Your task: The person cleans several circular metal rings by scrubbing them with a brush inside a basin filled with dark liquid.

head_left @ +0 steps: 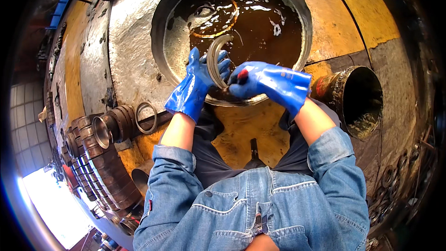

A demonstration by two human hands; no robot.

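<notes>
My left hand [195, 80], in a wet blue rubber glove, is closed around a shiny metal ring [212, 63] over the near part of a round basin [158, 30]. Its thumb is on the ring's left side and the fingertips show inside the ring. My right hand [261, 82], gloved alike, is closed on a tool with a red and black handle [242, 75]. That tool's working end meets the ring's lower edge; its kind is hidden by the glove. Dark brown liquid [269, 42] fills the basin, and an orange-edged ring [236, 15] shows at its surface.
Stacked brown metal rings [104, 172] stand at the left, with a loose bright ring [146, 117] leaning near them. To the right lies a wide, dirty open cylinder [346, 100]. Worn yellow and grey metal plates [334, 18] surround the basin. Several small rings [389, 176] lie at far right.
</notes>
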